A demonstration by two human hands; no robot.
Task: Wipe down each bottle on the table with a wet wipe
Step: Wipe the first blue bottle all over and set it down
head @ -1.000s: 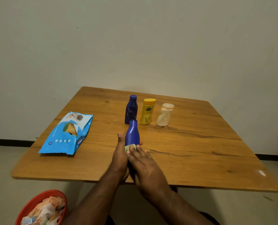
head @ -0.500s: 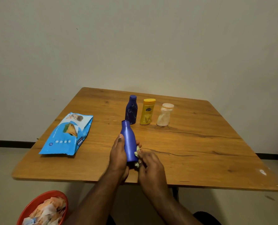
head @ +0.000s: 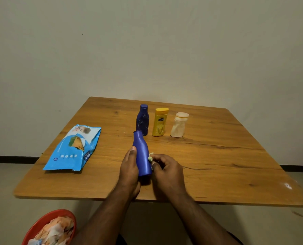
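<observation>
My left hand point(head: 129, 167) grips a plain blue bottle point(head: 142, 152) above the near middle of the wooden table point(head: 218, 156), its neck tilted away and a little to the left. My right hand point(head: 166, 171) pinches a small pale wet wipe point(head: 150, 157) against the bottle's right side. Most of the wipe is hidden by my fingers. Three more bottles stand upright in a row farther back: a dark blue one point(head: 143, 120), a yellow one point(head: 160, 122) and a whitish one point(head: 179, 125).
A blue pack of wet wipes point(head: 72, 149) lies flat on the table's left part. On the floor at the lower left sits a red bowl point(head: 41, 225) holding crumpled used wipes. A plain wall stands behind the table.
The bottle has tilted from pointing straight away to leaning left. My right hand with the wipe slid from the bottle's lower front round to its right side.
</observation>
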